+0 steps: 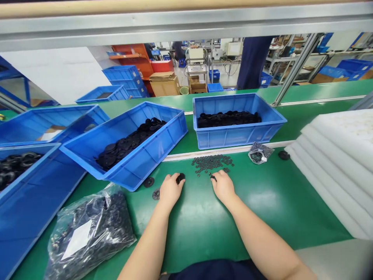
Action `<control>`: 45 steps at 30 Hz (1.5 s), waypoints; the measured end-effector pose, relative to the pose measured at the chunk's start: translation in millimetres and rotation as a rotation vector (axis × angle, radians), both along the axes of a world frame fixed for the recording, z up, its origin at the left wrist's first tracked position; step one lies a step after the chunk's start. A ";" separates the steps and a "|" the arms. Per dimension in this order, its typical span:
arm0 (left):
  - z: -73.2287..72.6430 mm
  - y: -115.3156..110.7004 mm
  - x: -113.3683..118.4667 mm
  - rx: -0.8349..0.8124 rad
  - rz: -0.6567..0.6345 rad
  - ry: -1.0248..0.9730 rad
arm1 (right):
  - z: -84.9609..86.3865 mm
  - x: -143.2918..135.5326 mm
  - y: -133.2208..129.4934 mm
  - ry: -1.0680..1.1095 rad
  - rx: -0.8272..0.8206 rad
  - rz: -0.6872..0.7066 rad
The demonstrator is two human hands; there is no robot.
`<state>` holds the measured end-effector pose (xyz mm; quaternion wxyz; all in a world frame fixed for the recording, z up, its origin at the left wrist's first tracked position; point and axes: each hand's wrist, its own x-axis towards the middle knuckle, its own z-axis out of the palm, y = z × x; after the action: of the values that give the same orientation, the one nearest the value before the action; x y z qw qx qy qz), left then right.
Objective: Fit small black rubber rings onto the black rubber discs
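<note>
My left hand [171,188] is closed around a round black part [180,178], which shows between thumb and fingers just above the green tabletop. Two black discs lie left of it: one dark disc [149,182] by the blue bin and one greyer disc [156,194] partly beside my wrist. At the near edge of a spread of small dark rings [211,162], my right hand [223,186] has its fingers pinched on a small black piece [213,178]. The fingers cover most of that piece, so its exact kind is hidden.
Blue bins of black discs stand behind, one tilted at left [157,146] and one at right [233,134]. A clear bag of black parts [96,229] lies front left. A small opened bag [259,153] and stacked white foam sheets [338,167] are at right. A metal bar [186,27] crosses overhead.
</note>
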<state>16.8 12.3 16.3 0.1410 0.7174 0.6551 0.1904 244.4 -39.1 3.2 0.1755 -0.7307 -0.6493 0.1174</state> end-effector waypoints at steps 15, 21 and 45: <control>-10.0 -30.6 49.4 -0.432 -0.003 -1.283 | -7.7 -11.5 -3.9 0.646 0.337 0.069; -5.9 -31.6 51.1 -0.449 -0.084 -1.256 | 3.8 -21.7 -12.2 0.675 0.275 0.181; -3.5 -32.3 48.0 -0.594 -0.243 -1.251 | -2.5 -18.1 -8.3 1.035 0.041 0.056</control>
<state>64.8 -20.0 12.8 0.7015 0.4725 0.3907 0.3634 226.3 -47.4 0.7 0.4848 -0.5556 -0.4990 0.4553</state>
